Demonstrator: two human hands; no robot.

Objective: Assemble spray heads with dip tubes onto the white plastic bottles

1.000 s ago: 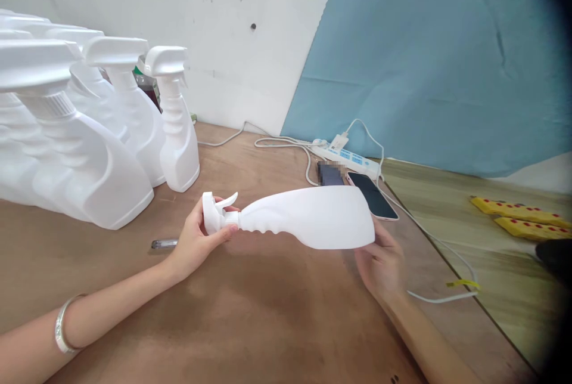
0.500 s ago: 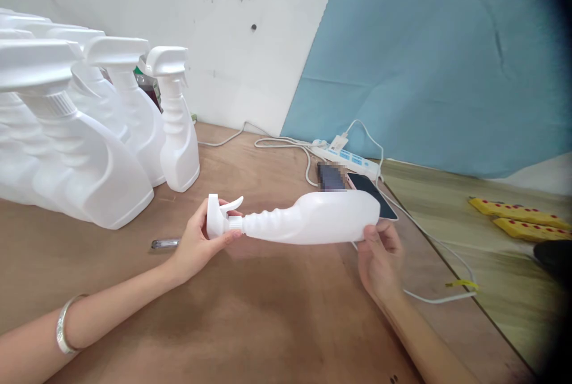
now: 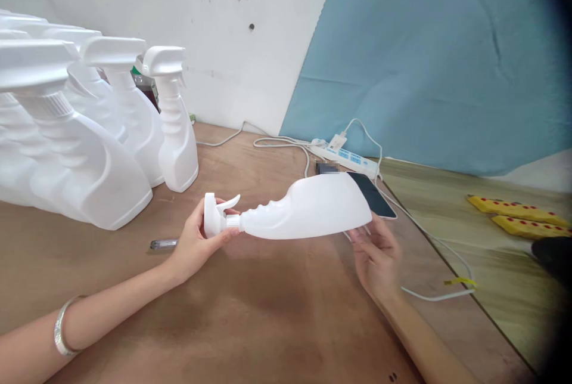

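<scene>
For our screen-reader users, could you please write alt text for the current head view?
The left hand holds a white spray bottle sideways by its trigger head above a table, the right hand at its base. Similar bottles stand at left; a phone and power strip lie behind.

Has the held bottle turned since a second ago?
Yes: the held bottle has rolled; its ridges, then away from the power strip, are now on the side toward it.

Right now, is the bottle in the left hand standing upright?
No, the bottle is held sideways, its spray head in the left hand.
</scene>
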